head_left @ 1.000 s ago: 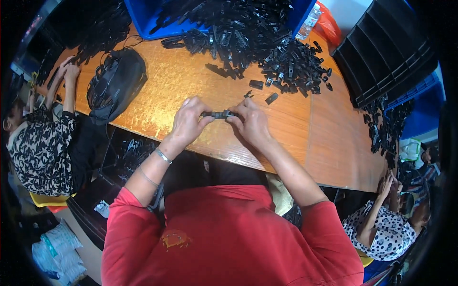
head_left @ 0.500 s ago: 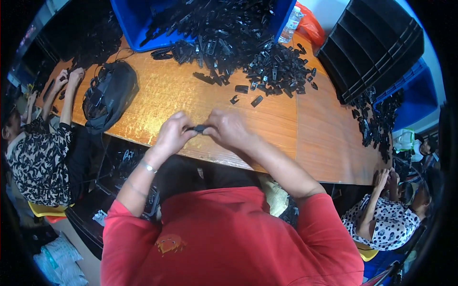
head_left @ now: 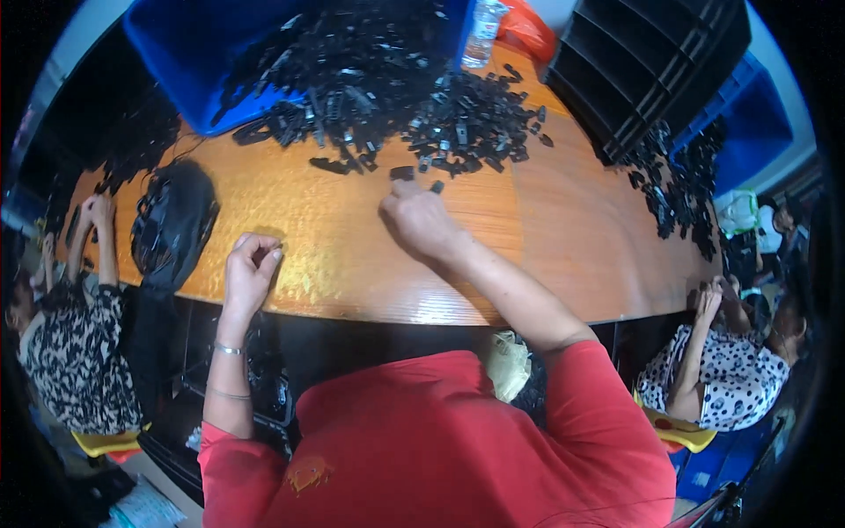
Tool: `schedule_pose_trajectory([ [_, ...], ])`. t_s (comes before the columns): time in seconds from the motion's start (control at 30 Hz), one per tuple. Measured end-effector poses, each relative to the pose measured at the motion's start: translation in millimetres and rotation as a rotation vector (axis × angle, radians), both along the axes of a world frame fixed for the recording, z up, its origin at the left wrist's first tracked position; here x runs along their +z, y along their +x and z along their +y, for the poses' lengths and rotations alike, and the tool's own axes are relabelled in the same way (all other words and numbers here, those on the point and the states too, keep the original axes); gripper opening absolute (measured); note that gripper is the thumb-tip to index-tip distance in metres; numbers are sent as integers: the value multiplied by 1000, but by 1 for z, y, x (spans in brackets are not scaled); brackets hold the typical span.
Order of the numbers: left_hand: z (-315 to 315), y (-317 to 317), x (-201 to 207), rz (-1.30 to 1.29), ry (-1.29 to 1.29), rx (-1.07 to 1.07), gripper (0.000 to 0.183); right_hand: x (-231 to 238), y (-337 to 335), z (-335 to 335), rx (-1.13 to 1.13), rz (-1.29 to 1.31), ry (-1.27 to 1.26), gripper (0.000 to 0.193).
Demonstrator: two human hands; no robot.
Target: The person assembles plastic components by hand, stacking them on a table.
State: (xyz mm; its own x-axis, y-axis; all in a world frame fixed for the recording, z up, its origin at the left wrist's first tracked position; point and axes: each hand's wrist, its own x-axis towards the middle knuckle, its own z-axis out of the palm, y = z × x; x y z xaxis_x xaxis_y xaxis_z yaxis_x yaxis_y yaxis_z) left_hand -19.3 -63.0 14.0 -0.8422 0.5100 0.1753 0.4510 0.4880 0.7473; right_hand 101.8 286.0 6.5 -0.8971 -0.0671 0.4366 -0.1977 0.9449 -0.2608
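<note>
My right hand [head_left: 421,218] reaches forward over the table, fingers drawn together at a flat black plastic piece [head_left: 402,173]. Its fingertips are partly hidden behind the hand. Beside it lies a second small black piece [head_left: 437,187]. Farther left, near the front edge, my left hand [head_left: 250,271] is closed with thumb and forefinger pinched. A small dark bit shows at those fingertips, too small to name. Beyond the right hand spreads a heap of black plastic parts [head_left: 466,123], spilling out of a tipped blue bin [head_left: 167,66].
The wooden table [head_left: 352,255] curves in front of me. A black bag [head_left: 176,224] sits at its left. A plastic bottle [head_left: 482,33] and a stack of black trays [head_left: 647,66] stand at the back. People work at the left [head_left: 75,361] and right [head_left: 717,378].
My hands, together on a small black part before, have parted. The right went forward to the loose pieces; the left moved left and back. The whole view has shifted somewhat.
</note>
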Motion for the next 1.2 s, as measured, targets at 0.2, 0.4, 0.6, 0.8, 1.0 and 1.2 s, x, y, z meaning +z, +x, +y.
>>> schedule_pose_trajectory([
  [0.2, 54, -17, -32, 478, -89, 34, 24, 7, 90, 1, 10, -116, -326, 9],
  [0.4, 56, -29, -47, 488, -100, -42, 16, 17, 216, -31, -109, -280, -547, 14],
  [0.6, 56, -31, -55, 547, -111, -58, 15, -62, 290, -60, -160, -357, -606, 18],
  [0.8, 51, -21, -58, 571, -158, -20, 16, -150, 328, -56, -462, -164, -919, 16],
  [1.0, 44, -10, -60, 618, -177, -20, 16, -239, 350, -49, -799, -530, -1080, 12],
  [1.2, 40, -4, -57, 611, -204, -2, 16, -255, 316, -31, -733, -475, -1359, 22],
])
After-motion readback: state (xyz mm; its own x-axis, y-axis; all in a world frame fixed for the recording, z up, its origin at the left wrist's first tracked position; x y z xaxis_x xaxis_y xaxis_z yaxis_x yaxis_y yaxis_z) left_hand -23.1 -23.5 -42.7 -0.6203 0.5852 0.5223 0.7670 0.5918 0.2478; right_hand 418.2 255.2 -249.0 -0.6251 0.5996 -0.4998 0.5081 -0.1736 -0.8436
